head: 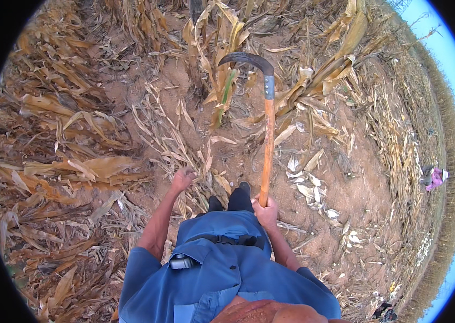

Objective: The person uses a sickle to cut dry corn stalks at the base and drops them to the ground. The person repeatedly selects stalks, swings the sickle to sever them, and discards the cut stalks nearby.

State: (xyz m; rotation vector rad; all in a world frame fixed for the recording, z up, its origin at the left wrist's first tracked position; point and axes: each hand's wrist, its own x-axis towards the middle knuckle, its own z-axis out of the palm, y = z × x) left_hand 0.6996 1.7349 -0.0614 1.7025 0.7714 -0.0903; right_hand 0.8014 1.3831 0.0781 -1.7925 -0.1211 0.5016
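Note:
My right hand (pixel 266 213) is closed round the lower end of the wooden handle of a long-handled sickle (pixel 267 149). The handle points away from me, and its curved metal blade bends left at the far end, close to dry maize leaves. My left hand (pixel 183 179) is held out on the left with bent fingers, over dry stalks on the soil; nothing shows in it. Beyond the blade's left side stand dry maize stalks (pixel 195 64), one leaf (pixel 227 91) still partly green. Another dry maize plant (pixel 324 76) leans to the right of the blade.
Dry cut maize stalks (pixel 90 167) lie in heaps along the left. Pale husks (pixel 312 189) are scattered on bare soil at the right. Far off at the right edge is a person (pixel 436 179) in pink with a light hat. A dark object (pixel 384 313) lies at lower right.

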